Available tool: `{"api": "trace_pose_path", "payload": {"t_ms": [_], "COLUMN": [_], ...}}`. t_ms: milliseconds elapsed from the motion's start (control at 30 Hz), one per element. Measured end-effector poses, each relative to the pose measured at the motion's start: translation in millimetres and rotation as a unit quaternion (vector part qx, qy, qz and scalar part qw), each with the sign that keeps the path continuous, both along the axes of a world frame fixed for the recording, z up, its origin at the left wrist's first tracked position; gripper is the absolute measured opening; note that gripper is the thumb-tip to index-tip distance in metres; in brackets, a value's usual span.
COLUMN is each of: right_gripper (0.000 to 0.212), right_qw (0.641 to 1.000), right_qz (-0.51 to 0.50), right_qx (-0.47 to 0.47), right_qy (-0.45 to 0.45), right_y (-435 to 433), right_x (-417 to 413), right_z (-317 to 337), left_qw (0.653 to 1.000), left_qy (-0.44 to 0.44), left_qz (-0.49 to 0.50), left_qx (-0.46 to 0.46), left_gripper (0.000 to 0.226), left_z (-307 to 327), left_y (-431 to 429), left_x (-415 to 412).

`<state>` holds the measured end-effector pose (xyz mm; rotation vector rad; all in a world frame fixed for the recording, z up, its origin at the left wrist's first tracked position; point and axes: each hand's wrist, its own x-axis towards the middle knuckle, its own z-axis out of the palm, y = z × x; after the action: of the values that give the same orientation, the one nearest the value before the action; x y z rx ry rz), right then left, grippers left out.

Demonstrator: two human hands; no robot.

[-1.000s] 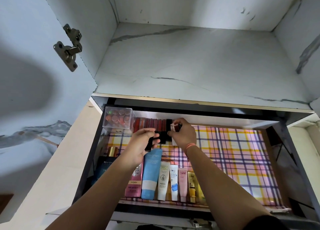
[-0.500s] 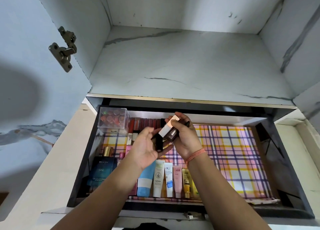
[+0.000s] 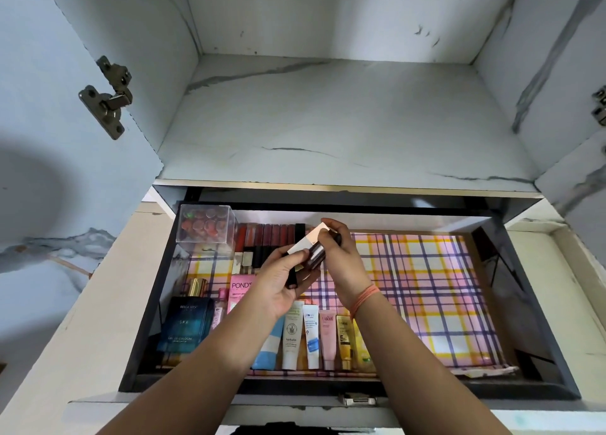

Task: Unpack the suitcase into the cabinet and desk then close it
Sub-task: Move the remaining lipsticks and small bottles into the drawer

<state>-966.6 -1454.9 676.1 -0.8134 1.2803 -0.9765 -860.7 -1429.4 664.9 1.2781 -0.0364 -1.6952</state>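
labels legible in the drawer (image 3: 154, 303).

- front-left corner: dark blue box (image 3: 187, 325), "bella vita" near its top and "eau de cologne" along its foot; the line between them is too blurred to read.
- just behind it, toward the left wall: pink box (image 3: 242, 285), "pond's" in white capitals; the smaller lines beneath are unreadable.
- along the front edge, left to right:
  - white tube (image 3: 292, 336), with a word beginning "herbal" low on its face.
  - white tube with a blue cap (image 3: 310, 334), "plum" at its top.
  - pink tube (image 3: 328, 334), "lakmé".
  - yellow tube (image 3: 343, 338), with a large "5".

fine print on all four tubes is too small to read.
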Motion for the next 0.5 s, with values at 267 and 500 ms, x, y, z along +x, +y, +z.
{"api": "trace_pose_path", "payload": {"t_ms": [267,500], "right_gripper": [0.021,0.023], "right_qw": [0.995,0.957], "right_qz": [-0.030,0.149], "right_qx": [-0.028,-0.117], "right_qy": [0.089,0.218], "right_y": [-3.2,-22.8], "right_x": [-7.8,-28.4], "right_z": [-3.3,4.8], "left_qw": [0.997,0.989], "left_qy": [-0.041,-0.122], "left_qz": [0.022,-0.040], "left_qx": [-0.056,-0.079], "left_gripper": [0.029,0.031], "left_z": [-4.2,-5.7], "left_y": [-4.0,-1.4], "left_x": [3.0,16.9]}}
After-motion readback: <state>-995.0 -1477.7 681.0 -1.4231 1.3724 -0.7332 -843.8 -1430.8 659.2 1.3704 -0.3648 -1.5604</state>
